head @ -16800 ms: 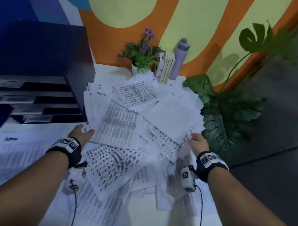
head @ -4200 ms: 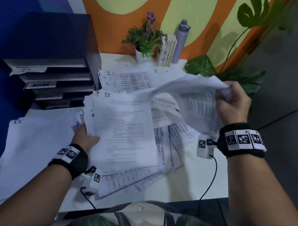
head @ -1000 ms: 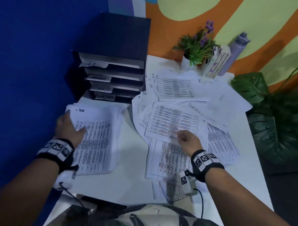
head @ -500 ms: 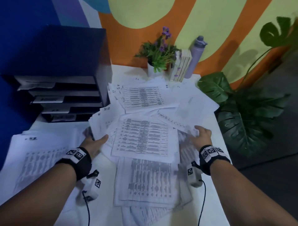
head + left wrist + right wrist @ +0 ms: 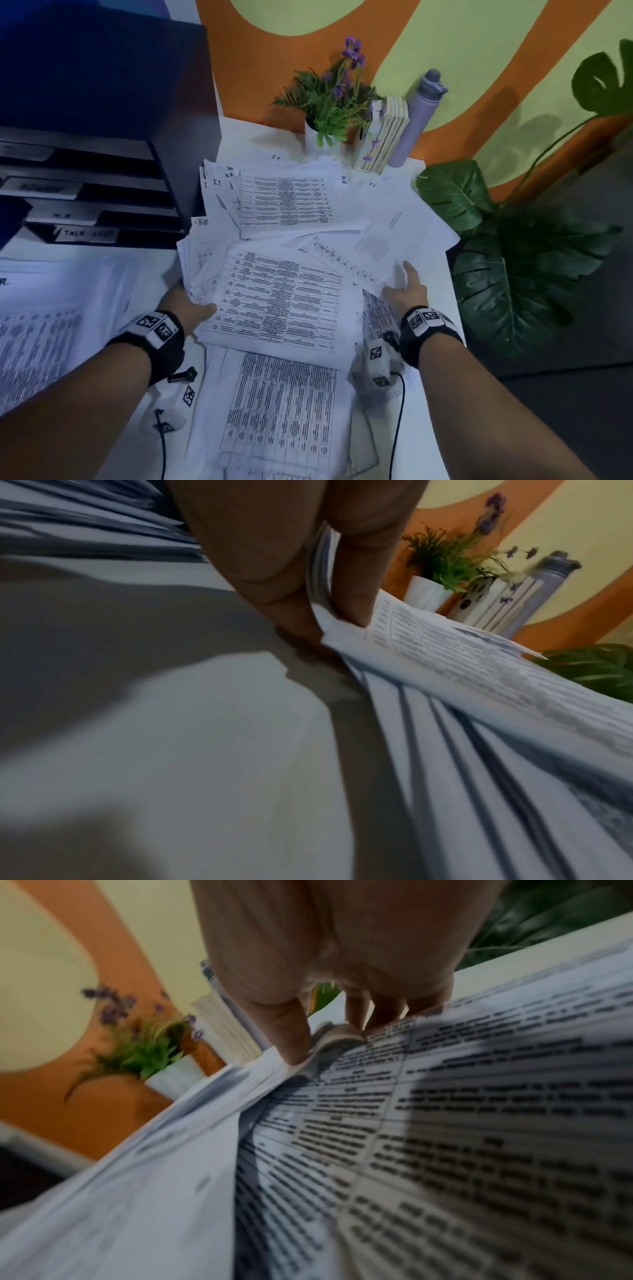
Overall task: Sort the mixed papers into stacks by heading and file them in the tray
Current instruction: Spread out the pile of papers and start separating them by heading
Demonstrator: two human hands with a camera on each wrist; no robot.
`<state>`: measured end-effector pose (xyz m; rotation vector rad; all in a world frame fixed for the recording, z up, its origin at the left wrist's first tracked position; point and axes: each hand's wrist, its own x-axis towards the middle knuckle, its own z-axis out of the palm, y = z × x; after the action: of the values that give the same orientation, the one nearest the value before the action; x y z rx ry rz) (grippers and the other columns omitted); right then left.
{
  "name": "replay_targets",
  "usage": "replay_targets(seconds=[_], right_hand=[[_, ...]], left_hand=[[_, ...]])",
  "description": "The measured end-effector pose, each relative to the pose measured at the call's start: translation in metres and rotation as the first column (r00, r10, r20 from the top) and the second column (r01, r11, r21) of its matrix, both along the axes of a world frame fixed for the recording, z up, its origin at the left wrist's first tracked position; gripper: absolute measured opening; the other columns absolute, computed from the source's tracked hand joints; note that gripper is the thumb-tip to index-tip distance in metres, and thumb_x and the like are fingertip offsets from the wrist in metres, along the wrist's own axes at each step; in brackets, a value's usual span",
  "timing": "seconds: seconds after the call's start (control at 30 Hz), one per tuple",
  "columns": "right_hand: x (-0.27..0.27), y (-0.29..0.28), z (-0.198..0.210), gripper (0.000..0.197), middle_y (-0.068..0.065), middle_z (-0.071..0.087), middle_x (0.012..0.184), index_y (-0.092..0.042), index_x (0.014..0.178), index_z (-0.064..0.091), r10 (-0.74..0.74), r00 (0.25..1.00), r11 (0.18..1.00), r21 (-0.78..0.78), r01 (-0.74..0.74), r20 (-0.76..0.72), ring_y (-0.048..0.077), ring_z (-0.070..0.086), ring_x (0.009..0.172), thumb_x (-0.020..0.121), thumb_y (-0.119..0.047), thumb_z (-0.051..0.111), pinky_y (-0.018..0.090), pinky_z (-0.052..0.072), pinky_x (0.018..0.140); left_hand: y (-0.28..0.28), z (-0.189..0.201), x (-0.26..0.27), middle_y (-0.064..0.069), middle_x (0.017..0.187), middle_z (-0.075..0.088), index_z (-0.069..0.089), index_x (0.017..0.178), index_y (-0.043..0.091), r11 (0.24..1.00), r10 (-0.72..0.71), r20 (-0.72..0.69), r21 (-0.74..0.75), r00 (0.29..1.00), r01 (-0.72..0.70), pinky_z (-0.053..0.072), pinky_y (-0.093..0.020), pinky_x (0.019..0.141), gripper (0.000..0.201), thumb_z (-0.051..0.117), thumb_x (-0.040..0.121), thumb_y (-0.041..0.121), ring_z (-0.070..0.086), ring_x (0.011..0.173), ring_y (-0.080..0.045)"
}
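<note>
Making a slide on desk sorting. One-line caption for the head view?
Both hands, left hand and right hand, gather loose papers beside a labelled tray.

We see a dim, bluish head view — the white papers [image 5: 281,301] look grey-blue, and straight lines bow toward the frame edges. Both wrist views smear with motion blur; the hands cast soft shadows across the sheets.

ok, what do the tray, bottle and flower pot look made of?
Tray: dark, matte panels, plastic or coated board; too dim to tell which.
Bottle: lilac body with a grey cap, smooth satin look; coated metal or plastic.
Flower pot: plain white, smooth, likely ceramic or plastic; its plant looks artificial.
</note>
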<state>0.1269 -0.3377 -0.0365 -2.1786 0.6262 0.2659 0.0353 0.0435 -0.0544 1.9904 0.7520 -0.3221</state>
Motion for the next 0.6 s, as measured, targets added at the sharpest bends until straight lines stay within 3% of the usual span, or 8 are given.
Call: replay_targets(seconds=[0.1,0.2,0.33,0.5,0.6], right_hand=[[-0.006,0.009,-0.007,0.067,0.006,0.046,0.14,-0.034,0.14,0.043,0.079,0.997,0.996,0.042,-0.079,0.015,0.03,0.057,0.115,0.086,0.004,0.049,0.035,0.05,0.096],[-0.021,0.014,-0.014,0.073,-0.003,0.049,0.134,-0.034,0.137,0.048,0.102,0.995,0.99,0.101,-0.103,0.012,0.025,0.06,0.107,0.083,0.015,0.044,0.033,0.054,0.088],[-0.045,0.018,-0.018,0.072,0.0,0.05,0.14,-0.034,0.137,0.048,0.141,0.99,0.989,0.041,-0.142,0.025,0.025,0.056,0.119,0.081,0.012,0.045,0.041,0.05,0.099],[-0.088,0.014,-0.022,0.074,-0.003,0.049,0.142,-0.039,0.133,0.05,0.138,0.99,0.989,0.04,-0.139,0.029,0.027,0.054,0.123,0.079,0.01,0.046,0.042,0.045,0.105],[-0.11,0.011,-0.021,0.072,-0.003,0.047,0.143,-0.034,0.135,0.05,0.137,0.99,0.989,0.048,-0.139,0.03,0.023,0.049,0.127,0.08,0.011,0.045,0.041,0.041,0.109]], left_hand=[[-0.007,0.0,-0.003,-0.014,0.129,0.06,0.05,0.133,0.007,0.998,-0.062,-0.031,0.028,0.998,0.063,0.044,-0.035,0.098,0.058,0.074,0.08,0.009,0.057,0.115,-0.031],[-0.014,0.005,-0.009,-0.015,0.128,0.06,0.049,0.135,0.007,0.994,-0.089,-0.043,0.053,0.995,0.091,0.043,-0.037,0.099,0.057,0.072,0.082,0.007,0.057,0.117,-0.033],[-0.016,0.012,-0.03,-0.014,0.126,0.062,0.048,0.135,0.01,0.992,-0.107,-0.071,0.053,0.992,0.111,0.044,-0.038,0.098,0.056,0.07,0.084,0.007,0.058,0.115,-0.033],[-0.011,0.015,-0.065,-0.012,0.122,0.063,0.049,0.131,0.01,0.991,-0.13,-0.071,0.008,0.989,0.13,0.046,-0.037,0.096,0.052,0.07,0.083,0.008,0.059,0.11,-0.03],[-0.01,0.017,-0.086,-0.011,0.12,0.063,0.049,0.131,0.009,0.989,-0.149,-0.071,-0.016,0.986,0.148,0.044,-0.031,0.092,0.053,0.071,0.083,0.008,0.058,0.104,-0.025]])
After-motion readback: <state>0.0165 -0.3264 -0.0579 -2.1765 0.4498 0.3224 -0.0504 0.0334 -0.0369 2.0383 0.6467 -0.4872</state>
